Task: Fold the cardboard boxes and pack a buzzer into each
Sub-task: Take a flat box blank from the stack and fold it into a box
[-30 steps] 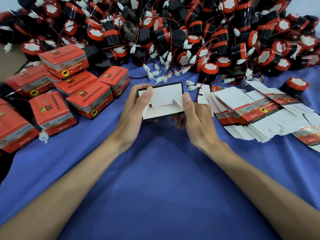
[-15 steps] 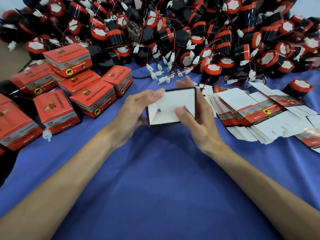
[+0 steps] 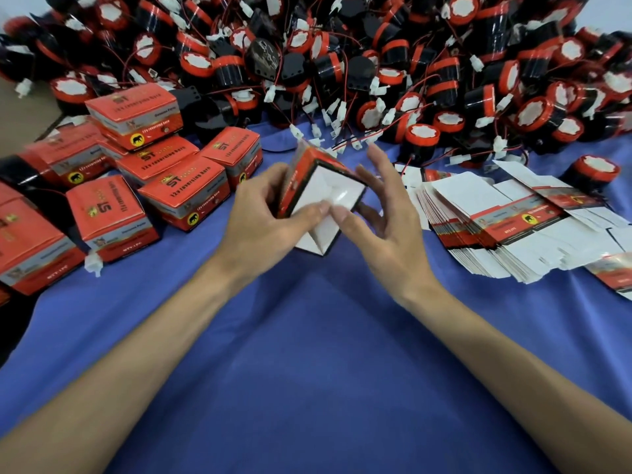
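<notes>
Left hand [image 3: 260, 213] grips the tilted box [image 3: 330, 189] — right hand [image 3: 379, 227] spread, thumb on its edge.

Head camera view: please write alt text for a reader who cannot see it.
A person folds a small red cardboard box over a blue cloth: the left hand grips it while the right hand presses a white flap with its thumb. Closed boxes lie left, flat cartons right, a pile of buzzers behind.

blue cloth [image 3: 314, 354] over the table, pale wall [image 3: 612, 8] behind, soft even light
</notes>
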A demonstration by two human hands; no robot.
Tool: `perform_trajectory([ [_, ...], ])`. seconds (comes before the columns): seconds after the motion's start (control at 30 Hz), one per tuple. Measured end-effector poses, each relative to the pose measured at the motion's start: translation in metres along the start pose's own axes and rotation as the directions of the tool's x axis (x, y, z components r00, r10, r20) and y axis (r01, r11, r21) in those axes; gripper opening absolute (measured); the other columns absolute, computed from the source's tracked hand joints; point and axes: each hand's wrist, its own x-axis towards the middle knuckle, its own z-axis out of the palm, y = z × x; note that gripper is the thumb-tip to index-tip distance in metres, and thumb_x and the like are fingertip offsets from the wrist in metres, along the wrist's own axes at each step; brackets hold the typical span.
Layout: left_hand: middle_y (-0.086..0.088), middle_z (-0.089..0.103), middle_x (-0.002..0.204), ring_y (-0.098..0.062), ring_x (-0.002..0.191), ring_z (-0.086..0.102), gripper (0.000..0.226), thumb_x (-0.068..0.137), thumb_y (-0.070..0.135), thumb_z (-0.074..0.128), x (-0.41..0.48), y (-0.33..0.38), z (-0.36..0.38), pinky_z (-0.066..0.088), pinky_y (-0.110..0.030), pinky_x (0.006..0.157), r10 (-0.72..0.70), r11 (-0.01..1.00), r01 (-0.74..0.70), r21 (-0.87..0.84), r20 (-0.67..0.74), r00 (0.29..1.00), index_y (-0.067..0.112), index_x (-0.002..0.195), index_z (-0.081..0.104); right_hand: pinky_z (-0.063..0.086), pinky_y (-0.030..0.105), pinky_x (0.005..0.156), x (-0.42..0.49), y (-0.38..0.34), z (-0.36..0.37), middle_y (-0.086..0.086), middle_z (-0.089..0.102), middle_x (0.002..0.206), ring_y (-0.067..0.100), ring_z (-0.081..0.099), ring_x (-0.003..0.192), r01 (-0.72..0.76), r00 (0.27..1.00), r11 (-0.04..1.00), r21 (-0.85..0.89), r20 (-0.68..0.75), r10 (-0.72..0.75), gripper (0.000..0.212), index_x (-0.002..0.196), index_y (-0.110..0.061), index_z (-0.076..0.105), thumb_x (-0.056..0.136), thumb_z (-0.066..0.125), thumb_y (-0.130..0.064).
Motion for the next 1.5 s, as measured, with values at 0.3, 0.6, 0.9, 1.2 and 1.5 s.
perform_trajectory([
  [0.3,0.004,0.073,0.095,-0.013,0.087,0.070,0.028,0.078,0.012,0.071,0.002,-0.005,0.004,0.055,-0.027,0.073,-0.161,0.959,0.156,-0.236,-0.003,0.987,0.016,0.105,0.063,0.046,0.019,0.075,-0.003,0.004,0.009,-0.024,0.061,0.091,-0.005,0.058,0.083,-0.004,0.998,0.998,-0.067,0.068,0.008,0.039,0.125,-0.005,0.055,0.093,0.048,-0.026],
  [0.6,-0.012,0.069,0.098,-0.030,0.091,0.066,0.037,0.069,0.009,0.060,0.000,0.000,0.003,0.052,-0.053,0.087,-0.230,0.921,0.202,-0.334,-0.046,0.972,0.001,0.106,0.062,0.055,0.034,0.088,-0.004,0.003,0.011,0.002,0.063,0.127,0.012,0.061,0.115,0.015,0.999,1.000,-0.001,0.033,-0.015,0.052,0.141,-0.010,0.045,0.092,0.050,-0.029],
  [0.9,-0.014,0.067,0.100,-0.034,0.092,0.064,0.028,0.072,0.010,0.060,0.000,-0.001,0.010,0.054,-0.048,0.082,-0.118,0.972,0.088,-0.219,-0.131,0.984,0.018,0.099,0.062,0.035,0.007,0.059,-0.005,0.013,0.006,-0.029,0.053,0.078,0.000,0.049,0.058,0.199,0.980,0.968,-0.153,0.025,-0.197,0.038,0.134,-0.001,0.049,0.097,0.046,-0.008],
  [1.2,0.002,0.073,0.085,-0.017,0.081,0.068,0.025,0.068,0.008,0.062,0.003,-0.004,-0.005,0.055,-0.031,0.071,-0.152,0.959,0.148,-0.242,0.002,0.988,0.015,0.092,0.069,0.034,0.002,0.064,-0.003,0.019,0.005,-0.034,0.048,0.083,-0.013,0.052,0.066,0.289,0.957,0.935,-0.203,0.050,-0.285,0.041,0.136,0.004,0.046,0.096,0.049,-0.003],
  [1.5,-0.002,0.073,0.095,-0.018,0.088,0.069,0.034,0.073,0.008,0.056,0.002,-0.002,-0.006,0.055,-0.028,0.077,-0.203,0.808,0.304,-0.505,0.247,0.948,0.009,0.107,0.064,0.031,0.001,0.055,-0.001,0.020,0.005,-0.043,0.050,0.074,-0.013,0.048,0.058,0.354,0.933,0.904,-0.240,0.030,-0.357,0.040,0.136,0.003,0.044,0.096,0.046,0.003],
])
